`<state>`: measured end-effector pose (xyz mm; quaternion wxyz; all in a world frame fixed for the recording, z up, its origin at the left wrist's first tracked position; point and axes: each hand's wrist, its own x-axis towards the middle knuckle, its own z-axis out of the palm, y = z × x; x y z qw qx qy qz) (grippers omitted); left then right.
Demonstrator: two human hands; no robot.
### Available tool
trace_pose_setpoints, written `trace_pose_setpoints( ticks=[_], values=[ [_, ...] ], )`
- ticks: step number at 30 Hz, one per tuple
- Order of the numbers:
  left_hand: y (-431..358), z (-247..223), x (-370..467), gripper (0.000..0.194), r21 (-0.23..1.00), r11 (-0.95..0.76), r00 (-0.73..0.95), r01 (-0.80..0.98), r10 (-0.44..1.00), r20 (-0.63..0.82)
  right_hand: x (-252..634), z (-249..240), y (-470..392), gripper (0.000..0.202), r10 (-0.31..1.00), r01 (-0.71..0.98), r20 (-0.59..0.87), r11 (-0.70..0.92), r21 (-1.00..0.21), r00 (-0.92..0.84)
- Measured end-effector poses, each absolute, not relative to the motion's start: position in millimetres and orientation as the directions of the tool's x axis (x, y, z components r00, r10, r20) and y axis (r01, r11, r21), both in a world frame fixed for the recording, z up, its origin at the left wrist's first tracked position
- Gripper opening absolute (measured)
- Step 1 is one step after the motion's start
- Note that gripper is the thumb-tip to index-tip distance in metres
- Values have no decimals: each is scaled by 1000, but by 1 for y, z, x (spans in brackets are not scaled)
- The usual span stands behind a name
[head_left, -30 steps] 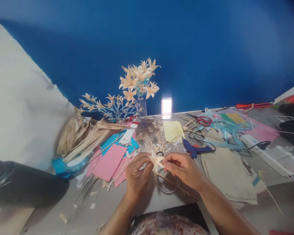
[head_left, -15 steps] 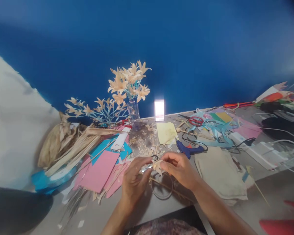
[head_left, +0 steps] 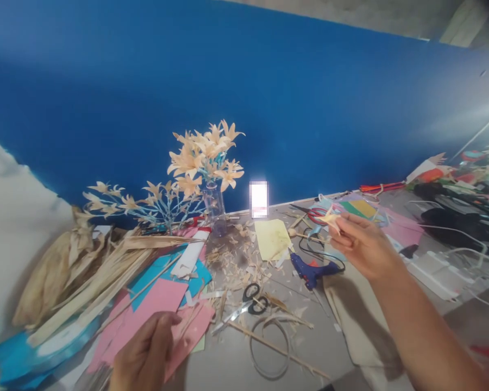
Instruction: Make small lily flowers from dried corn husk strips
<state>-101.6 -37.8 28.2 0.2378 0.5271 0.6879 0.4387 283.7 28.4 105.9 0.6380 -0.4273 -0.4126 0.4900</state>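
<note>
My right hand (head_left: 361,241) is raised at the right and pinches a small cream paper-like flower (head_left: 329,219) by its base, petals pointing left. My left hand (head_left: 146,347) hovers low over pink sheets (head_left: 161,304), its fingers curled together; whatever may be inside them is hidden. Between the hands, black-handled scissors (head_left: 238,311) lie on the table with the blades to the lower left. Beside them are a wire ring (head_left: 251,347) and a thin stick (head_left: 301,363) that crosses it. A blue glue gun (head_left: 315,268) lies below and left of my right hand.
A clear vase (head_left: 215,209) of cream flowers (head_left: 206,149) stands against the blue wall. Dried husks (head_left: 101,271) and ribbon (head_left: 69,339) are piled left. Scraps surround a yellow sheet (head_left: 273,241). A folded cloth (head_left: 361,320) and a white power strip (head_left: 438,274) lie right.
The hands have moved apart: the right lifted the flower up and to the right, the left drew back to the lower left. The scissors now lie uncovered on the table. The view has tilted up.
</note>
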Motion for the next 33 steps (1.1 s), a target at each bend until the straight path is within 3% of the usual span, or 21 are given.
trace_pose_setpoints(
  ticks=[5, 9, 13, 17, 20, 25, 29, 33],
  values=[
    [-28, 32, -96, 38, 838, -8, -297, 546, 933, 202, 276, 90, 24, 29, 993, -228, 77, 97, -969, 94],
    [-37, 39, -93, 43, 867, 43, -327, 496, 935, 140, 279, 82, 21, 28, 994, -281, 53, 79, -957, 98],
    [-48, 42, -93, 44, 863, 22, -345, 504, 921, 179, 279, 84, 25, 27, 995, -288, 58, 79, -954, 82],
    [-51, 41, -87, 40, 851, -29, -212, 525, 963, 164, 271, 87, 39, 27, 997, -236, 64, 71, -969, 36],
    [-50, 42, -82, 37, 827, -93, -110, 554, 977, 183, 269, 95, 50, 26, 994, -200, 90, 100, -975, 57],
    [-46, 48, -76, 34, 847, -100, -111, 522, 977, 184, 281, 115, 69, 23, 974, -175, 196, 214, -961, 113],
    [-38, 46, -71, 24, 881, -28, -268, 471, 948, 173, 289, 105, 102, 23, 955, -25, 217, 227, -974, 200],
    [-30, 41, -59, 17, 964, -15, -255, 267, 963, 85, 292, 79, 152, 16, 933, 177, 61, -4, -984, 355]
  ],
)
